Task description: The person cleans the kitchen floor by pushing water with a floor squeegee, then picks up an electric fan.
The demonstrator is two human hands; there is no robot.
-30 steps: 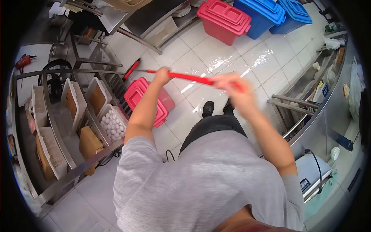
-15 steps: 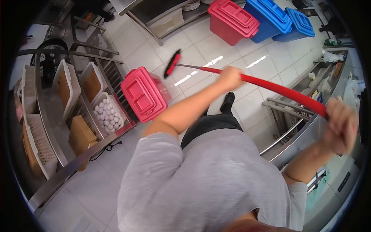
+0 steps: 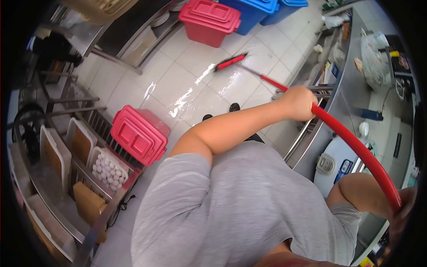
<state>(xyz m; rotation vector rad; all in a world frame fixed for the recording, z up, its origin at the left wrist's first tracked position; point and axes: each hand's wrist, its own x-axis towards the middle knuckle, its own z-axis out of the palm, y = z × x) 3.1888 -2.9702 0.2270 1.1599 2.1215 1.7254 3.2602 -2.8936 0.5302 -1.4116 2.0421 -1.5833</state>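
My left hand (image 3: 299, 103) is wrapped round the red handle (image 3: 356, 144) of a long brush, to the right of my body. At the dim right edge of the view, my right hand (image 3: 402, 209) grips the upper end of the same handle. The black and red brush head (image 3: 230, 62) rests on the wet, shiny tile floor (image 3: 195, 95), ahead of my shoes. A thin grey rod joins the head to the handle.
A pink lidded bin (image 3: 140, 133) stands left of my feet. Another pink bin (image 3: 209, 22) and blue bins (image 3: 251, 13) are ahead. A rack (image 3: 91, 240) with trays and white balls (image 3: 106, 171) is at left. A steel counter (image 3: 351, 84) runs along the right.
The brush head has swept from the left toward the right across the floor. Both my hands have moved right with the handle, and the view has turned.
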